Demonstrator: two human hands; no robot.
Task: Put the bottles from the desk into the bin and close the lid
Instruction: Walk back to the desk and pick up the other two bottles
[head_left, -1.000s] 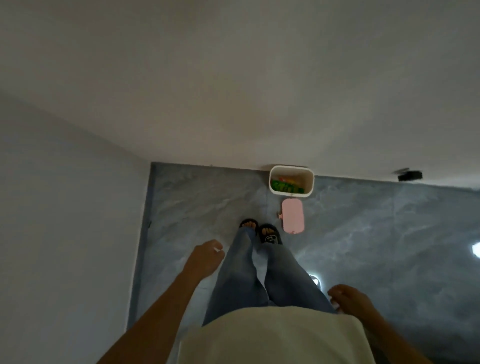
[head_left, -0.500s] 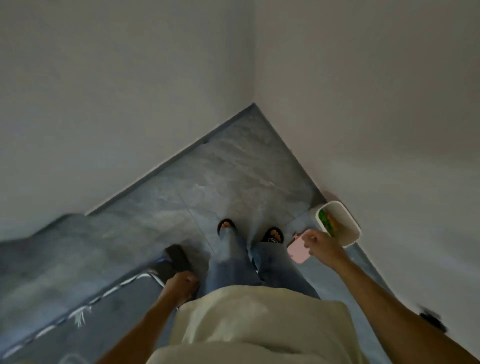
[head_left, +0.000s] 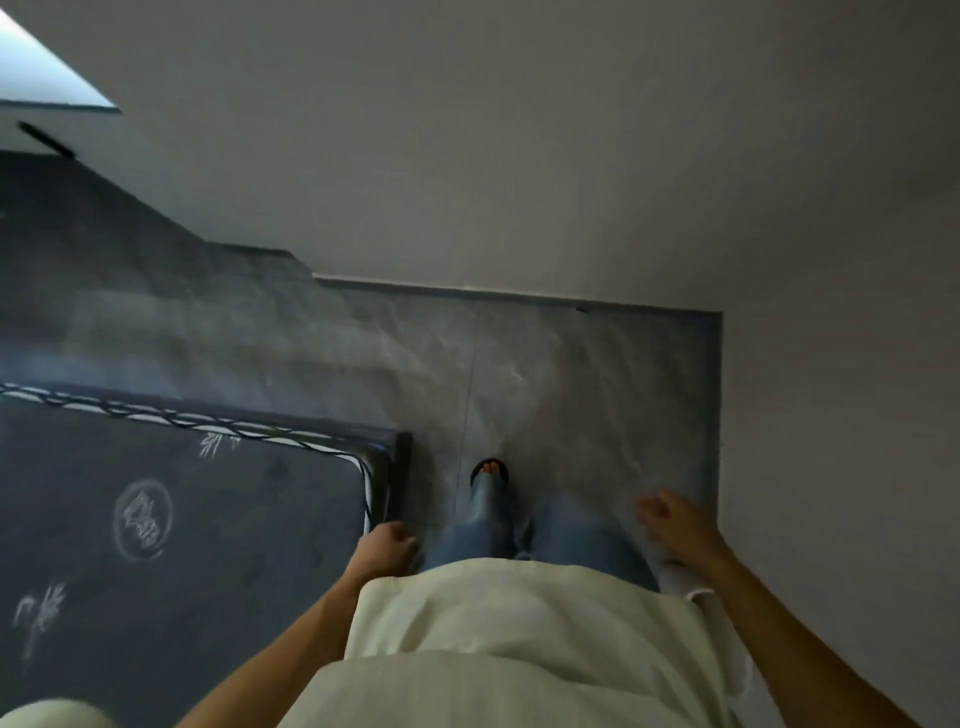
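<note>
The fingers (head_left: 655, 512) of the right hand (head_left: 672, 527) curl loosely inward around nothing, though blur makes the exact curl hard to judge; half a second ago this hand was at the pink lid beside the bin. The left hand (head_left: 383, 552) hangs as a loose fist, also empty, just beside the corner of the dark patterned bed (head_left: 171, 525). Bin, lid and bottles have gone out of view, leaving grey floor (head_left: 587, 395), pale wall (head_left: 519, 156), jeans (head_left: 566, 530) and one sandalled foot (head_left: 489, 470).
</note>
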